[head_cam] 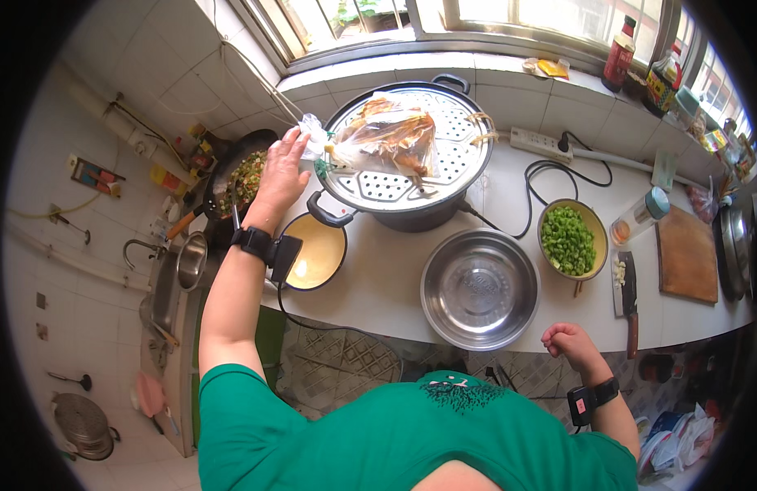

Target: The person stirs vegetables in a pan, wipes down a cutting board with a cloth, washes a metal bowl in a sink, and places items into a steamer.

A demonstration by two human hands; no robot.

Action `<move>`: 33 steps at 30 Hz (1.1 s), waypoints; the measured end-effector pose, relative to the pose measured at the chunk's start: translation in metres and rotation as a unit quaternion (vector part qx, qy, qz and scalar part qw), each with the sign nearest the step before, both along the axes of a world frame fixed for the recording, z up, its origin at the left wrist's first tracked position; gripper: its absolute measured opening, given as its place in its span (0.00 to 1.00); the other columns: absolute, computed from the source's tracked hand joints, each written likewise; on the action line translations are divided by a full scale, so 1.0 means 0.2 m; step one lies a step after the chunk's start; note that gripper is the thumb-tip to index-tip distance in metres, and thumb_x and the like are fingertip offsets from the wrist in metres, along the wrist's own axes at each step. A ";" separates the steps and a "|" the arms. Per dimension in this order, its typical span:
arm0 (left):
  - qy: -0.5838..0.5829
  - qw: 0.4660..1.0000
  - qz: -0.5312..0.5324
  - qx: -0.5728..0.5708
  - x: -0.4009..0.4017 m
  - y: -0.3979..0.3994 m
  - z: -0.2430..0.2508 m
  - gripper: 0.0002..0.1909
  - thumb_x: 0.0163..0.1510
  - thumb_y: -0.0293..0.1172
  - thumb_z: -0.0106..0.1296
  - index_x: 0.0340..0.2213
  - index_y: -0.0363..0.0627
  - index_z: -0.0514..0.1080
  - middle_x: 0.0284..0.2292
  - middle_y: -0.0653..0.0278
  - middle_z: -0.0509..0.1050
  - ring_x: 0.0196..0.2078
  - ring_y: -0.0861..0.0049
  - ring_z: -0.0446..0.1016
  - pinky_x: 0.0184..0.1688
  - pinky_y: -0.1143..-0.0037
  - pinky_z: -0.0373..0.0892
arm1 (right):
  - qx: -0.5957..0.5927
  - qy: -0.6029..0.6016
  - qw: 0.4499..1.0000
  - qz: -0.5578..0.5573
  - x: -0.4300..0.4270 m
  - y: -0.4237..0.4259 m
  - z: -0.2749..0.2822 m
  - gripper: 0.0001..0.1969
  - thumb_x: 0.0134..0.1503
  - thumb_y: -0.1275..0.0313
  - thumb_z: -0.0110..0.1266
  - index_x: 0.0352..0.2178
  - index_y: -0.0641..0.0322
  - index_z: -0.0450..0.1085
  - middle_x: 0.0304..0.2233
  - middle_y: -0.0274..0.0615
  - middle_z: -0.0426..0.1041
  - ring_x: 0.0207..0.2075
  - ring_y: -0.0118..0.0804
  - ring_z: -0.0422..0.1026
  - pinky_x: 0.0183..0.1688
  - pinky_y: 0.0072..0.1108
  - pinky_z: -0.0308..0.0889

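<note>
My left hand reaches over the left side of the counter, fingers extended and thumb apart. Its fingertips are beside the gathered end of a clear plastic bag; whether they touch it I cannot tell. Browned food, apparently meat, fills the bag, which lies on a perforated metal steamer tray. That tray sits on a dark two-handled electric pot. Near the counter's front edge hovers my right hand, fingers curled in, with nothing visible in it. A stainless steel basin stands to its left.
Chopped green vegetable fills a bowl. A cleaver with white pieces on its blade lies beside a wooden cutting board. At left are a wok of diced food and a cream-coloured basin. A power cord crosses the counter.
</note>
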State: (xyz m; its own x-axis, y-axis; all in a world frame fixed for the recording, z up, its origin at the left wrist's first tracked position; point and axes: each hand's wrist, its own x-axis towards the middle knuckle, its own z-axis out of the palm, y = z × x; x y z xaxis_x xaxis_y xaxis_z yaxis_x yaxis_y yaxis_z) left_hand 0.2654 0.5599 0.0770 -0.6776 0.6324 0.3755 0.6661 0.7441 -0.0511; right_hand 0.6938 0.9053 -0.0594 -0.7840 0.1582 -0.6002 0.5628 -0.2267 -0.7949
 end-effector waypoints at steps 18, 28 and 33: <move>-0.316 0.937 -0.063 0.136 -0.26 0.46 0.51 0.12 0.54 0.32 0.41 0.29 0.36 0.70 0.21 0.68 0.69 0.22 0.85 0.65 0.24 0.83 0.62 | -0.062 -0.019 0.995 -0.072 0.18 -0.04 -0.16 0.07 0.47 0.79 0.39 0.22 0.64 0.67 0.18 0.31 0.66 0.17 0.21 0.62 0.20 0.12 0.58; -0.386 0.869 -0.082 0.299 -0.05 0.89 0.76 0.16 0.53 0.31 0.39 0.40 0.33 0.65 0.30 0.58 0.71 0.27 0.78 0.71 0.29 0.79 0.69 | -0.077 -0.010 0.992 -0.095 0.21 0.01 -0.22 0.08 0.47 0.78 0.39 0.22 0.62 0.67 0.18 0.31 0.65 0.17 0.20 0.62 0.19 0.12 0.58; -0.462 0.794 -0.122 0.376 -0.23 0.89 0.73 0.11 0.51 0.23 0.39 0.36 0.31 0.65 0.29 0.57 0.71 0.28 0.75 0.72 0.31 0.79 0.70 | -0.091 -0.014 0.990 -0.107 0.23 0.02 -0.25 0.07 0.47 0.79 0.39 0.23 0.62 0.67 0.18 0.31 0.65 0.16 0.20 0.61 0.19 0.12 0.58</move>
